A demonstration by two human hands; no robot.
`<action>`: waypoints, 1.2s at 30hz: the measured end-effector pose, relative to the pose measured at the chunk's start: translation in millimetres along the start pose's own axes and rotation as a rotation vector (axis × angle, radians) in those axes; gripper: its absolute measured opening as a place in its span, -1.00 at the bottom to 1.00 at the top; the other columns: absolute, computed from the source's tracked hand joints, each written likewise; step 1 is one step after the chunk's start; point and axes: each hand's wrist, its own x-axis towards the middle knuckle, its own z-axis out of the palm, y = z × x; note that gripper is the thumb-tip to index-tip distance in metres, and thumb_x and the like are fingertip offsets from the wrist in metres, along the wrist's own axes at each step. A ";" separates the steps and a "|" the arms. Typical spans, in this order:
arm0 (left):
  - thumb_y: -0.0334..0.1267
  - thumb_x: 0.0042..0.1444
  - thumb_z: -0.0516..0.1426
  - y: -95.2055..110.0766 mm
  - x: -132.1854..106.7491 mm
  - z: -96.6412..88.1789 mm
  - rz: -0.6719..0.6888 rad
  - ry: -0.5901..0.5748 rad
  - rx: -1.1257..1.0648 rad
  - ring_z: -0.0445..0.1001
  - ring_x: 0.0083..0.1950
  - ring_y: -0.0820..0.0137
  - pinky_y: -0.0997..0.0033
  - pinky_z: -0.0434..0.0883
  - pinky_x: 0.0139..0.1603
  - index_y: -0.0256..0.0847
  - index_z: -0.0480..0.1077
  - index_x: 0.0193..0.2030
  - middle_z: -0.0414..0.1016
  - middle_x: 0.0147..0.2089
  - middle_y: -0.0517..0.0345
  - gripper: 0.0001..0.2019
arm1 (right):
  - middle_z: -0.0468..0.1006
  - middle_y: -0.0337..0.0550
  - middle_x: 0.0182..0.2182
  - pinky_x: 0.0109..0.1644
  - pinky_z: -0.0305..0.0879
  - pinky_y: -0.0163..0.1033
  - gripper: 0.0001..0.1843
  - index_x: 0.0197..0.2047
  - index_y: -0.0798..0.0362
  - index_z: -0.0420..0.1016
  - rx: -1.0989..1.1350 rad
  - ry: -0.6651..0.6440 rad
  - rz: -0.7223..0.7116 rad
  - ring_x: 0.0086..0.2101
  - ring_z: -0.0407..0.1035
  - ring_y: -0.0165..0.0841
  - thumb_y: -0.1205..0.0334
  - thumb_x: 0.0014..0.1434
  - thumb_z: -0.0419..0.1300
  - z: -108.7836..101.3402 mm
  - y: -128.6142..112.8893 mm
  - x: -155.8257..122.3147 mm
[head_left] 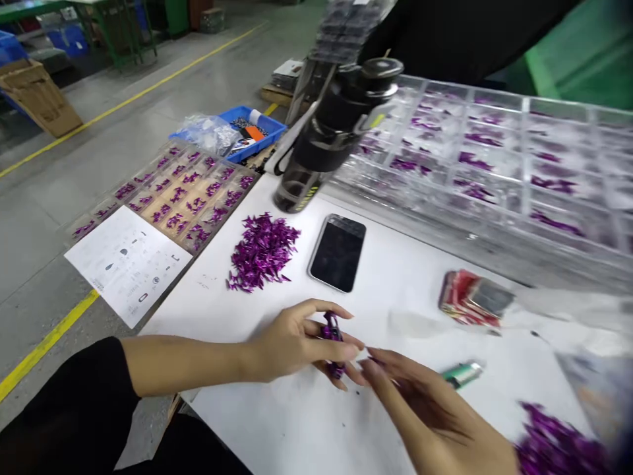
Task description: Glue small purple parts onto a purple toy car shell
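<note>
Left hand (291,343): fingers curled, thumb closed in, grasping a cluster of purple metallic pieces (332,333) against the palm side. The cluster shows between the fingers, partly hidden. Right hand (420,402): released, fingers loosely extended, fingertips (373,363) just beside the left hand's fingers. No firm grip shows, though a small piece could be hidden there.

Handling, judged by eye: each piece looks light, thin and fairly stiff, with pointed ends and a slick shine. They may snag on one another yet slip from dry fingers. Best hold: pinched at the middle of a single piece, away from the tips. Fragility cannot be told from here.

Landmark, black smartphone (337,253) on the white table top (257,422). The hands work nearer the wearer than the phone. Loose pile of purple pieces (262,251) just left of it; blurred purple heap (558,442) well to its right, at the near table edge. Also right of it: green lighter (462,375), red packet stack (475,298).

Beyond the phone, clear compartment tray (494,165), purple pieces in its cells. Left of it, past the table edge, tan-lined compartment tray (173,198), pieces in each cell, with printed white sheet (127,264) alongside. Farther off, blue crate (242,128) holding a clear plastic bag and assorted dark and orange items.
</note>
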 end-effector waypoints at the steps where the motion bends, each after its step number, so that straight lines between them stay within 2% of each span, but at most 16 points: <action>1: -0.18 -0.08 0.48 0.3 -1.0 1.2 -0.004 -0.015 0.024 0.63 -0.35 0.29 0.33 0.58 -0.36 -0.22 0.39 0.06 0.58 -0.15 -0.04 -0.41 | 0.68 -0.14 -0.29 -0.26 0.57 -0.26 -0.52 -0.06 0.00 0.56 0.048 -0.024 0.001 -0.34 0.59 -0.25 -0.13 0.07 0.41 3.3 -3.2 -3.1; 4: -0.19 -0.02 0.45 -1.0 -4.2 4.7 -0.008 -0.011 0.100 0.63 -0.35 0.30 0.37 0.55 -0.37 -0.21 0.39 0.07 0.59 -0.12 -0.04 -0.46 | 0.67 -0.17 -0.33 -0.30 0.56 -0.27 -0.56 0.06 -0.02 0.46 0.064 -0.035 -0.095 -0.40 0.57 -0.30 -0.06 0.22 0.31 7.7 1.8 -3.5; 7: -0.22 0.05 0.41 -2.7 -5.6 6.6 0.016 0.010 0.155 0.64 -0.33 0.30 0.37 0.54 -0.35 -0.21 0.38 0.08 0.58 -0.04 -0.09 -0.51 | 0.68 -0.15 -0.29 -0.32 0.56 -0.31 -0.78 -0.05 -0.01 0.57 -0.174 0.045 -0.352 -0.37 0.59 -0.32 0.08 0.31 0.25 7.4 15.4 -0.2; 10: -0.25 0.09 0.38 -5.0 -6.6 7.5 0.032 0.004 0.204 0.65 -0.30 0.29 0.35 0.56 -0.32 -0.20 0.37 0.10 0.57 0.00 -0.10 -0.53 | 0.69 -0.13 -0.23 -0.28 0.58 -0.32 -0.81 -0.07 0.00 0.63 -0.285 0.146 -0.570 -0.35 0.60 -0.34 0.20 0.34 0.21 6.7 19.1 1.5; 12: -0.27 0.11 0.36 -8.0 -8.2 8.2 0.054 0.015 0.253 0.65 -0.27 0.31 0.35 0.57 -0.28 -0.18 0.37 0.12 0.57 0.02 -0.08 -0.55 | 0.69 -0.17 -0.31 -0.35 0.55 -0.34 -0.82 -0.09 0.00 0.65 -0.262 0.153 -0.563 -0.45 0.56 -0.39 0.21 0.32 0.23 5.1 15.8 1.5; 14: -0.29 0.13 0.35 -12.5 -10.4 9.0 0.093 0.073 0.338 0.65 -0.20 0.33 0.33 0.60 -0.16 -0.14 0.37 0.14 0.56 0.06 -0.03 -0.55 | 0.68 -0.20 -0.35 -0.37 0.55 -0.33 -0.82 -0.10 -0.01 0.67 -0.158 0.157 -0.437 -0.50 0.52 -0.40 0.17 0.27 0.29 2.7 10.7 -0.1; 17: -0.28 0.15 0.35 -20.6 -13.2 10.2 0.151 0.168 0.461 0.63 0.01 0.29 0.29 0.58 0.09 -0.07 0.38 0.19 0.56 0.12 0.02 -0.53 | 0.71 -0.13 -0.24 -0.26 0.63 -0.25 -0.74 -0.09 -0.01 0.68 0.104 0.092 -0.197 -0.36 0.62 -0.28 0.05 0.23 0.35 2.4 2.7 -5.7; 20: -0.28 0.20 0.31 -26.5 -14.5 10.9 0.206 0.162 0.531 0.57 0.16 0.25 0.28 0.54 0.21 -0.07 0.40 0.21 0.57 0.15 0.03 -0.56 | 0.71 -0.09 -0.17 -0.10 0.66 -0.14 -0.73 -0.08 -0.02 0.69 0.244 -0.027 -0.105 -0.21 0.64 -0.19 0.03 0.23 0.34 8.9 -5.2 -13.2; 23: -0.33 0.23 0.26 -27.8 -15.0 11.3 0.249 0.148 0.591 0.60 0.12 0.26 0.29 0.56 0.19 -0.09 0.42 0.21 0.58 0.14 0.04 -0.59 | 0.71 -0.14 -0.16 0.00 0.64 -0.10 -0.77 -0.07 -0.06 0.69 0.219 -0.022 -0.156 -0.18 0.63 -0.20 0.11 0.23 0.33 16.3 -10.6 -18.4; 27: -0.40 0.21 0.23 -26.9 -15.3 11.1 0.284 0.148 0.632 0.63 0.07 0.29 0.33 0.59 0.15 -0.09 0.44 0.20 0.61 0.09 0.08 -0.59 | 0.70 -0.15 -0.14 0.00 0.64 -0.12 -0.79 -0.04 -0.05 0.68 0.155 0.021 -0.255 -0.16 0.63 -0.20 0.20 0.26 0.31 19.2 -11.8 -20.3; 33: -0.42 0.23 0.18 -30.3 -15.3 8.6 0.353 0.134 0.743 0.61 0.09 0.32 0.39 0.58 0.13 -0.03 0.43 0.22 0.63 0.02 0.15 -0.57 | 0.69 -0.19 -0.13 -0.03 0.63 -0.28 -0.77 -0.02 -0.04 0.66 0.054 0.087 -0.420 -0.16 0.63 -0.31 0.34 0.28 0.29 23.3 -9.8 -22.5; 36: -0.44 0.22 0.16 -29.1 -14.8 8.6 0.378 0.125 0.784 0.60 0.11 0.31 0.36 0.56 0.15 -0.04 0.43 0.22 0.62 0.05 0.13 -0.56 | 0.68 -0.15 -0.10 -0.02 0.61 -0.32 -0.75 -0.01 -0.03 0.66 0.007 0.129 -0.496 -0.16 0.61 -0.34 0.39 0.28 0.27 24.0 -8.1 -22.3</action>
